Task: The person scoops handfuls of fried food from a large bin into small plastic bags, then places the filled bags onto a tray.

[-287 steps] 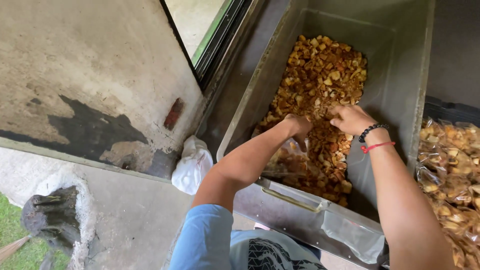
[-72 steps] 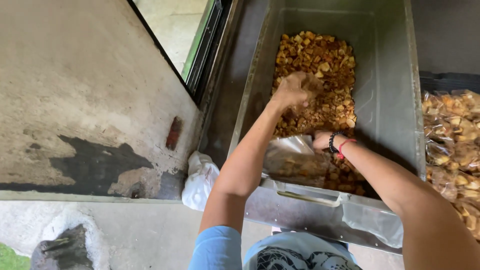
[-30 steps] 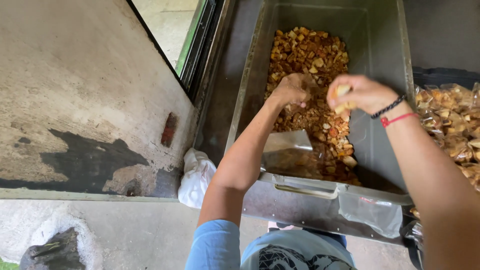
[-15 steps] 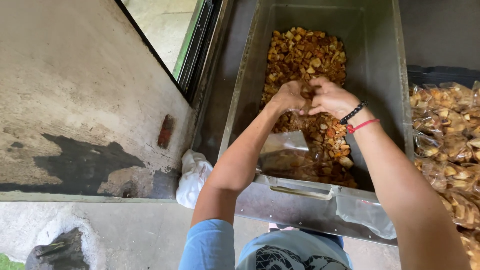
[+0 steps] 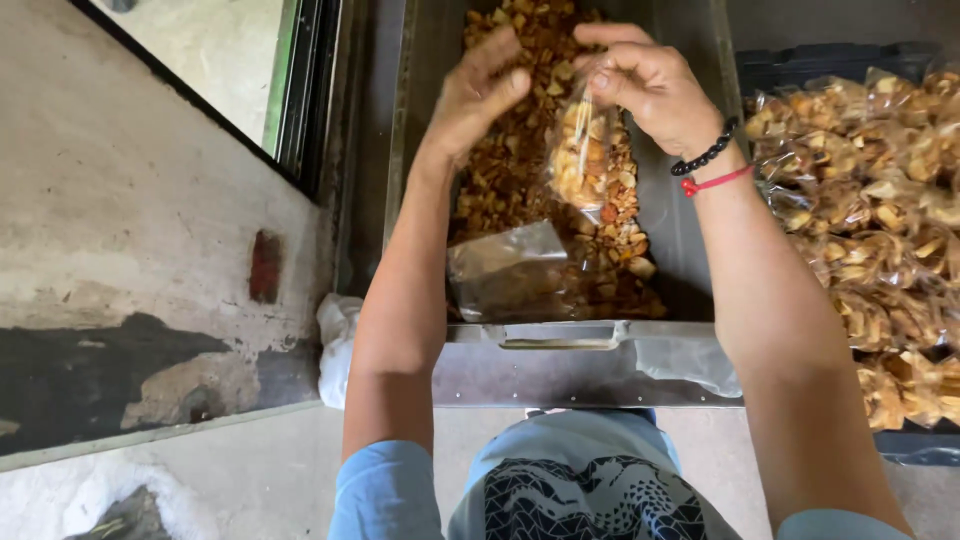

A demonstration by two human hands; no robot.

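A small clear plastic bag point(image 5: 585, 155) partly filled with golden-brown fried snack pieces hangs above a long metal bin point(image 5: 690, 240). My right hand point(image 5: 645, 85), with a black bead bracelet and a red string at the wrist, pinches the bag's top. My left hand point(image 5: 475, 95) holds the bag's other top corner, fingers bent. Loose snack pieces point(image 5: 520, 170) fill the bin beneath. A stack of empty clear bags point(image 5: 505, 270) lies at the bin's near end.
A dark crate at the right holds several filled snack bags point(image 5: 860, 230). A white plastic bag point(image 5: 338, 345) lies on the concrete floor left of the bin. A dark door frame point(image 5: 300, 100) runs along the upper left. Clear plastic point(image 5: 690, 360) drapes over the bin's front rim.
Earlier my hands scooped loose pieces in the bin. Both hands have since risen, and they hold a partly filled bag by its top above the bin.
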